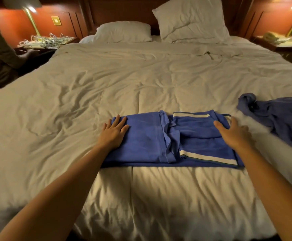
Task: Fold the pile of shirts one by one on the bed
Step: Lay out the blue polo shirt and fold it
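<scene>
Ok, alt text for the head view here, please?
A left hand and a right hand rest on opposite ends of a partly folded blue shirt with white stripes, on a white bed. A crumpled shirt lies to its right; two pillows sit beyond.

Both hands flat on blue shirt (174, 141), left hand (113, 133), right hand (233, 134).

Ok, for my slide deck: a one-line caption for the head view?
On the bed, left hand and right hand rest on a half-folded blue shirt; a crumpled shirt lies nearby.

The left grip (114, 134) lies flat, right grip (233, 134) spread
</scene>
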